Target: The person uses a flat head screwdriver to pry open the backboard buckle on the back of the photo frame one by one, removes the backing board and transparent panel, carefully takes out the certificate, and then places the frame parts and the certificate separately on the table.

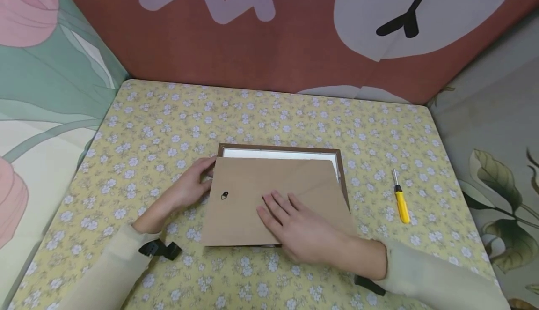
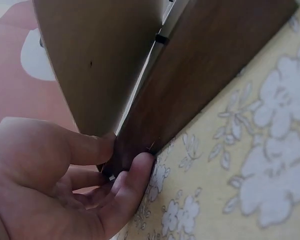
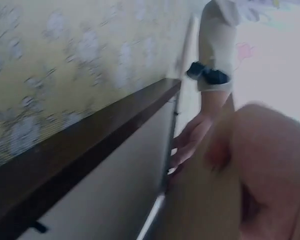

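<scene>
A brown picture frame lies on the table, its pale inside showing along the far and right edges. A tan backing board with a small black hanging hook leans over it, tilted up from the frame. My left hand is at the frame's left side; in the left wrist view its thumb and fingers grip the frame's corner beside the board's edge. My right hand rests on the board's near right part with its fingers stretched across the face. Small black tabs stick out along the frame's inner edge.
A screwdriver with a yellow handle lies on the table to the right of the frame. The table has a yellow flowered cloth. Printed fabric walls stand behind it and at both sides.
</scene>
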`<state>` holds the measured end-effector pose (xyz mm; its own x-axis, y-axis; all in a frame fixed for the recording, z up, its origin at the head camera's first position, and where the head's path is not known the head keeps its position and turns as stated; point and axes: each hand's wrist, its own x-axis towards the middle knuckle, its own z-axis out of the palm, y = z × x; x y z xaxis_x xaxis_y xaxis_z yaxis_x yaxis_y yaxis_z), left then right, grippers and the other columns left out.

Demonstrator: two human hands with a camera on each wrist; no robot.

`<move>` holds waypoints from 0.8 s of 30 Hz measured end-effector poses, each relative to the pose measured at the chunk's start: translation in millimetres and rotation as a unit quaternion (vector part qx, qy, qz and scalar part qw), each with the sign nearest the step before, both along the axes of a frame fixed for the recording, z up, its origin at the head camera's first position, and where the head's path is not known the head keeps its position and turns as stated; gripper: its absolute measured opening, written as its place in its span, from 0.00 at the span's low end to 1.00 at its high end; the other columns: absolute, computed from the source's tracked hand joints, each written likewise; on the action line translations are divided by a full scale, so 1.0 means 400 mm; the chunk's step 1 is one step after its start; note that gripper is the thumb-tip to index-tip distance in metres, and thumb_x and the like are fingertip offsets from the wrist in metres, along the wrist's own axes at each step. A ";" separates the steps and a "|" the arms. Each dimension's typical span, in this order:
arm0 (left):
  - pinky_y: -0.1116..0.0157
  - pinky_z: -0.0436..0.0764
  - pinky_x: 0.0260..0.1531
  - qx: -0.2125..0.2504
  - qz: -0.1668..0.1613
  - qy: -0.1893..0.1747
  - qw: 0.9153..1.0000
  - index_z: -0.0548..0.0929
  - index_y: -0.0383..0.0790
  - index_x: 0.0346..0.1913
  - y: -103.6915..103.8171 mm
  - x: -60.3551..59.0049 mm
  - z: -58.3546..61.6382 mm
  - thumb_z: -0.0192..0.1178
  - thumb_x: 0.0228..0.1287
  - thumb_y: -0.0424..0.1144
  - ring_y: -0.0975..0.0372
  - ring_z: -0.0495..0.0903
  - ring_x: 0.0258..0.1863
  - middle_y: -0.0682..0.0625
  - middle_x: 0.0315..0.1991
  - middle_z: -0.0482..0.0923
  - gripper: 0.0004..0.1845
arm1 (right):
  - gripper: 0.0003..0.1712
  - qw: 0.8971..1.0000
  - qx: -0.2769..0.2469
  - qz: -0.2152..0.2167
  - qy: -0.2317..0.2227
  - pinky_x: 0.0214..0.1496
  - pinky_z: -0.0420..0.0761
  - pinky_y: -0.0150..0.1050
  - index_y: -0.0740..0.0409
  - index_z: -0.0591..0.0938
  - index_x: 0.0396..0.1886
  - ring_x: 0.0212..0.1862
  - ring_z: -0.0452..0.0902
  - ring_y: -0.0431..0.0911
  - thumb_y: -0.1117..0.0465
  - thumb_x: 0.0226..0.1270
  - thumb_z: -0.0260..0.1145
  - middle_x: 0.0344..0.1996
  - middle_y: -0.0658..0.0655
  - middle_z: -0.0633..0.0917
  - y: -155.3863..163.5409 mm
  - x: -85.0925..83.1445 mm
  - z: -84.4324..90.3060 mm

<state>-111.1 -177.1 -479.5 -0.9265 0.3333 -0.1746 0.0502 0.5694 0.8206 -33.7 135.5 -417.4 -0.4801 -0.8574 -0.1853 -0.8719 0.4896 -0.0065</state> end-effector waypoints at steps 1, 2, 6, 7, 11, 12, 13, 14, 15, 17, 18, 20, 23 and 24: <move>0.48 0.76 0.59 -0.001 -0.001 0.000 1.000 0.57 0.32 0.79 -0.001 0.000 0.001 0.55 0.75 0.27 0.47 0.74 0.56 0.34 0.66 0.66 0.33 | 0.38 1.000 -0.003 0.001 0.013 0.73 0.69 0.60 0.64 0.60 0.79 0.77 0.55 0.64 0.57 0.76 0.60 0.76 0.72 0.60 0.001 0.005 0.007; 0.49 0.77 0.57 -0.002 -0.001 -0.002 1.000 0.56 0.32 0.79 -0.001 0.001 0.003 0.55 0.75 0.27 0.48 0.74 0.56 0.34 0.66 0.66 0.34 | 0.36 1.000 -0.006 0.001 0.027 0.72 0.71 0.60 0.65 0.61 0.79 0.76 0.57 0.63 0.60 0.77 0.59 0.75 0.72 0.61 0.002 0.010 0.013; 0.52 0.78 0.55 -0.001 0.005 -0.009 1.000 0.56 0.32 0.79 -0.001 0.002 0.006 0.55 0.75 0.28 0.48 0.75 0.55 0.35 0.66 0.67 0.34 | 0.33 0.998 -0.008 -0.007 0.061 0.71 0.72 0.57 0.67 0.62 0.77 0.75 0.59 0.62 0.67 0.77 0.58 0.74 0.71 0.64 0.003 0.027 0.029; 0.51 0.78 0.56 0.000 0.006 -0.011 1.000 0.56 0.32 0.79 -0.001 0.001 0.005 0.56 0.75 0.29 0.48 0.75 0.56 0.35 0.66 0.67 0.34 | 0.32 0.998 -0.007 -0.008 0.067 0.71 0.72 0.57 0.68 0.62 0.77 0.75 0.60 0.62 0.67 0.77 0.58 0.74 0.71 0.64 0.003 0.030 0.031; 0.50 0.78 0.58 0.005 0.009 -0.017 1.000 0.56 0.32 0.79 0.000 0.002 0.004 0.56 0.75 0.29 0.48 0.76 0.56 0.35 0.66 0.66 0.35 | 0.32 0.997 -0.008 -0.009 0.071 0.71 0.72 0.57 0.68 0.63 0.76 0.75 0.61 0.62 0.67 0.77 0.58 0.74 0.71 0.65 0.005 0.043 0.039; 0.50 0.78 0.58 0.005 0.009 -0.015 1.000 0.56 0.32 0.79 0.000 0.001 0.003 0.56 0.74 0.29 0.48 0.76 0.56 0.34 0.66 0.67 0.35 | 0.32 0.997 -0.011 -0.008 0.072 0.71 0.72 0.57 0.69 0.63 0.76 0.75 0.61 0.62 0.67 0.77 0.59 0.73 0.71 0.65 0.006 0.046 0.041; 0.48 0.77 0.60 0.005 0.009 -0.015 1.000 0.56 0.32 0.79 0.000 0.001 0.003 0.56 0.74 0.28 0.47 0.75 0.57 0.34 0.66 0.66 0.34 | 0.32 0.997 -0.014 -0.008 0.072 0.71 0.72 0.57 0.69 0.64 0.76 0.75 0.61 0.62 0.66 0.77 0.59 0.73 0.71 0.66 0.008 0.048 0.045; 0.48 0.77 0.61 0.006 0.010 -0.015 1.000 0.57 0.31 0.79 0.000 0.001 0.002 0.56 0.74 0.28 0.47 0.74 0.57 0.34 0.66 0.66 0.34 | 0.32 0.997 -0.017 -0.009 0.070 0.71 0.72 0.57 0.69 0.64 0.76 0.75 0.61 0.62 0.66 0.77 0.59 0.73 0.71 0.65 0.009 0.049 0.049; 0.46 0.75 0.62 0.006 0.011 -0.014 1.000 0.59 0.31 0.78 0.000 0.000 0.002 0.56 0.74 0.27 0.46 0.73 0.58 0.34 0.66 0.67 0.33 | 0.33 0.997 -0.017 -0.011 0.069 0.72 0.71 0.57 0.69 0.63 0.76 0.75 0.61 0.62 0.67 0.76 0.60 0.74 0.72 0.65 0.012 0.049 0.055; 0.45 0.74 0.64 0.005 0.009 -0.008 1.000 0.61 0.31 0.77 0.000 -0.001 0.001 0.55 0.73 0.27 0.46 0.72 0.60 0.34 0.65 0.67 0.32 | 0.34 0.997 -0.022 -0.010 0.074 0.72 0.71 0.57 0.70 0.63 0.76 0.75 0.60 0.63 0.68 0.75 0.61 0.74 0.72 0.64 0.018 0.046 0.069; 0.45 0.73 0.65 0.005 0.009 -0.006 1.000 0.61 0.31 0.77 -0.001 -0.002 0.000 0.55 0.73 0.26 0.46 0.71 0.60 0.35 0.64 0.68 0.32 | 0.35 0.996 -0.026 -0.010 0.079 0.72 0.70 0.58 0.71 0.62 0.76 0.75 0.59 0.63 0.68 0.74 0.62 0.74 0.73 0.63 0.022 0.043 0.077; 0.47 0.75 0.63 0.010 0.007 -0.005 1.000 0.61 0.31 0.77 -0.001 -0.001 -0.001 0.56 0.73 0.26 0.47 0.72 0.58 0.36 0.62 0.69 0.32 | 0.37 0.996 -0.034 -0.014 0.083 0.73 0.69 0.58 0.73 0.60 0.76 0.76 0.58 0.63 0.71 0.71 0.63 0.74 0.74 0.62 0.031 0.033 0.093; 0.54 0.85 0.52 0.027 0.004 -0.019 0.999 0.58 0.32 0.79 -0.001 -0.001 -0.003 0.57 0.73 0.27 0.49 0.75 0.54 0.35 0.62 0.67 0.34 | 0.39 0.992 -0.059 -0.023 0.105 0.72 0.70 0.59 0.75 0.61 0.75 0.75 0.59 0.64 0.74 0.67 0.65 0.74 0.75 0.62 0.049 0.011 0.110; 0.58 0.87 0.47 0.035 0.005 -0.027 0.999 0.56 0.32 0.79 -0.001 -0.001 -0.004 0.57 0.73 0.26 0.49 0.75 0.53 0.35 0.63 0.66 0.35 | 0.39 0.991 -0.065 -0.029 0.110 0.72 0.69 0.59 0.75 0.61 0.75 0.75 0.59 0.64 0.75 0.66 0.65 0.74 0.75 0.62 0.056 0.003 0.114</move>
<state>-111.4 -177.5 -481.0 -0.9201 0.3365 -0.2004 -0.0008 0.5101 0.8601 -32.6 158.0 -371.8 -0.5453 -0.8373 0.0396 -0.8300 0.5459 0.1141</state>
